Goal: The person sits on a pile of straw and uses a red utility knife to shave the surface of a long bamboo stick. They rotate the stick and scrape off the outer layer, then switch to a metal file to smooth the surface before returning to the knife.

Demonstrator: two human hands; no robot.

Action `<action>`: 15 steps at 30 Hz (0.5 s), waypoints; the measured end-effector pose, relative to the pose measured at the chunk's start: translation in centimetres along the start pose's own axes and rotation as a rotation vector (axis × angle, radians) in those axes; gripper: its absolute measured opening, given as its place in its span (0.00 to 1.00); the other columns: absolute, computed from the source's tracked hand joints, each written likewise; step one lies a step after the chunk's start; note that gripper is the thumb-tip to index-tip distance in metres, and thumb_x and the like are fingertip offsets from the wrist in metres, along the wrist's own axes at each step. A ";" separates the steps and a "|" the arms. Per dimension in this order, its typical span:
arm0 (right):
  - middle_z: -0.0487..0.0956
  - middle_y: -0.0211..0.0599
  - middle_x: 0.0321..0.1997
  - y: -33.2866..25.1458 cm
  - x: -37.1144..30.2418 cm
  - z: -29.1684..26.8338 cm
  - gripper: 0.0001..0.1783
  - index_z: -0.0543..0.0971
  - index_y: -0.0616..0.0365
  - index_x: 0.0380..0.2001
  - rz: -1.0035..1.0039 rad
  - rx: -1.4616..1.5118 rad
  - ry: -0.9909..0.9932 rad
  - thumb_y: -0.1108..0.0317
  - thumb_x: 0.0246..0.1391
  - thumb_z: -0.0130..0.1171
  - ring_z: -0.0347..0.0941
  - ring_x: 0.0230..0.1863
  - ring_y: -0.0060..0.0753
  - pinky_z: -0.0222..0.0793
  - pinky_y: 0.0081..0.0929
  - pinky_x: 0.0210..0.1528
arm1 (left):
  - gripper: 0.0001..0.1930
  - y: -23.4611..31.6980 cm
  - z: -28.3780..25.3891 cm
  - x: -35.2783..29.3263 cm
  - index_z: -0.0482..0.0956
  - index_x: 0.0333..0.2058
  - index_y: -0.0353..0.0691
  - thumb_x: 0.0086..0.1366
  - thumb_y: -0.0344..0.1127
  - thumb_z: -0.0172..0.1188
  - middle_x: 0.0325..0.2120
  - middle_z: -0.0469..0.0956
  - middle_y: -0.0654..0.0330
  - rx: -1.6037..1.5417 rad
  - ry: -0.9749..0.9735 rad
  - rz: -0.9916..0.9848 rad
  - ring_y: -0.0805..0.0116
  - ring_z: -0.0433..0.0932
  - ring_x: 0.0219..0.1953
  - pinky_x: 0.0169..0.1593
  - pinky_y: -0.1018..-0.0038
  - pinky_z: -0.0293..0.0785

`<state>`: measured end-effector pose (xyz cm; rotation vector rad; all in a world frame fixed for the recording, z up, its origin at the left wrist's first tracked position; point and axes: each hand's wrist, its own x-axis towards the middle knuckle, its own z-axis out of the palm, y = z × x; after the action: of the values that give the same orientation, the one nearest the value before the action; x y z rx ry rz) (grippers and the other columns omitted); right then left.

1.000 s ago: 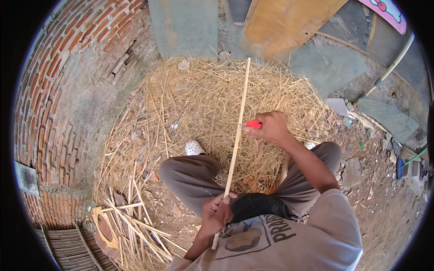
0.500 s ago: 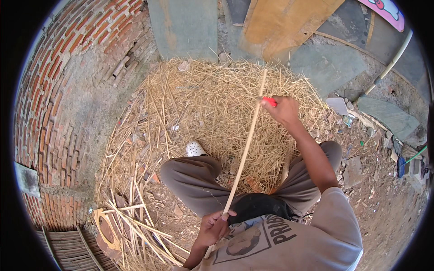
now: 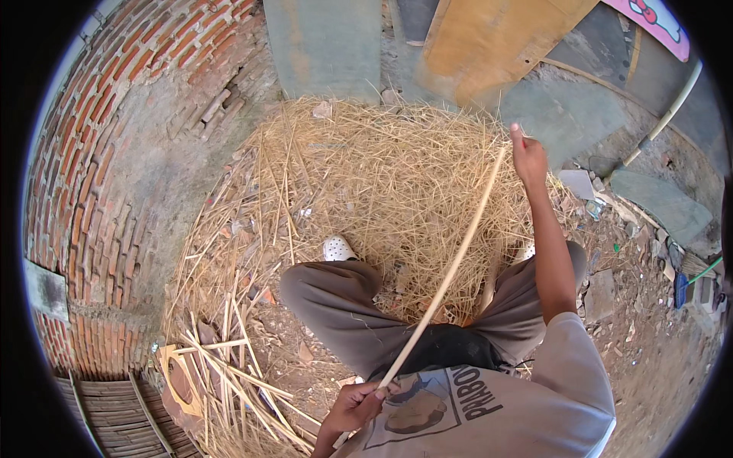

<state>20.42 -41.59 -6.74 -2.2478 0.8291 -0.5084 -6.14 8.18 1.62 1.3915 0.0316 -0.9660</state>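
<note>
My left hand [image 3: 357, 410], low in the view by my shirt, is closed round the near end of a long pale bamboo strip [image 3: 443, 286]. The strip slants away from it over my lap to the far right. At its far end my right hand [image 3: 528, 158] is a fist with the thumb stretched out. A bit of red handle shows in that fist, from a small red-handled knife; its blade is not visible. Whether the knife touches the strip cannot be made out.
A thick heap of straw-like shavings [image 3: 382, 168] lies in front of my crossed legs. Loose bamboo strips [image 3: 229, 366] are piled at the lower left. A brick wall [image 3: 99, 191] rises on the left; boards [image 3: 324, 49] lean at the back. Rubble [image 3: 599, 294] is on the right.
My right hand has moved away and to the right, out to the strip's far end. The strip now slants further right, while my left hand keeps its hold.
</note>
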 end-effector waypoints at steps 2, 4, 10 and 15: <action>0.68 0.31 0.10 -2.7 -4.3 1.0 0.46 0.77 0.55 0.13 -0.133 0.013 -0.162 0.21 0.53 0.36 0.68 0.17 0.33 0.64 0.36 0.23 | 0.13 0.0 0.3 1.1 0.76 0.50 0.32 0.73 0.30 0.47 0.13 0.61 0.74 -0.012 0.098 0.042 0.86 0.55 0.14 0.20 0.83 0.50; 0.63 0.27 0.09 -5.1 -8.9 1.5 0.45 0.76 0.54 0.12 -0.279 0.093 -0.280 0.23 0.55 0.36 0.62 0.14 0.29 0.59 0.35 0.20 | 0.14 0.1 0.4 2.6 0.76 0.51 0.34 0.73 0.30 0.46 0.13 0.59 0.75 0.053 0.105 0.116 0.88 0.54 0.15 0.20 0.84 0.48; 0.64 0.22 0.13 -5.9 -11.4 2.4 0.27 0.75 0.56 0.16 -0.248 0.631 -0.490 0.44 0.57 0.59 0.57 0.16 0.17 0.55 0.25 0.21 | 0.13 -1.7 -0.4 6.1 0.77 0.50 0.34 0.73 0.29 0.47 0.14 0.62 0.74 0.203 0.116 0.249 0.88 0.56 0.16 0.19 0.84 0.50; 0.65 0.21 0.14 -7.0 -13.3 2.2 0.21 0.75 0.55 0.22 -0.043 0.854 -0.773 0.50 0.58 0.61 0.57 0.15 0.13 0.53 0.19 0.18 | 0.12 -4.1 -1.9 8.9 0.77 0.49 0.33 0.72 0.29 0.48 0.17 0.70 0.69 0.381 0.097 0.227 0.84 0.67 0.19 0.25 0.83 0.65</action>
<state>14.92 -27.52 -4.87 -1.4549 0.1020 0.0353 -1.93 5.36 -7.03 1.7488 -0.2446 -0.7367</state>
